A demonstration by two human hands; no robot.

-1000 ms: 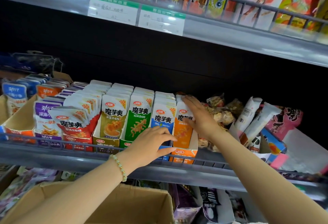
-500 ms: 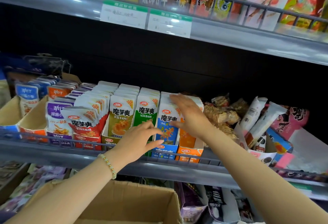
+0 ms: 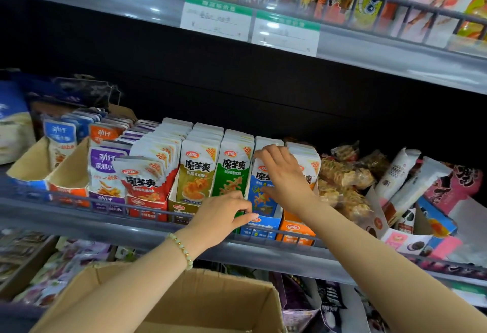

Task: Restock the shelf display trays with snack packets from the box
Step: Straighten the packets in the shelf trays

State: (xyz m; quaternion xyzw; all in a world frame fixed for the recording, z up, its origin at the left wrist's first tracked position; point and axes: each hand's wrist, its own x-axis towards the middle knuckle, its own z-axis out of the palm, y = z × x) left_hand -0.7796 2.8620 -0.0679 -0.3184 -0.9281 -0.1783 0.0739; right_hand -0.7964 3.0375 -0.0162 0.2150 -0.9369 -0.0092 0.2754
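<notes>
Pinching the front blue packets from above, the right grip curls its fingers over their top edge, thumb across the printed face. They stand upright in the blue tray on the middle shelf. The left grip sits low at the tray fronts, fingers curled and thumb tip at the blue tray's lip; whether it holds anything I cannot tell.

Green packets crowd the left side and orange packets the right, half hidden by the right wrist. A wire rail crosses the tray fronts. Loose snack bags lie further right.

The packets read 魔芋爽 with a 20% corner flash; purple packets read 劲仔. The price labels above are too blurred to read.

The cardboard box below is cut off by the frame edge.
</notes>
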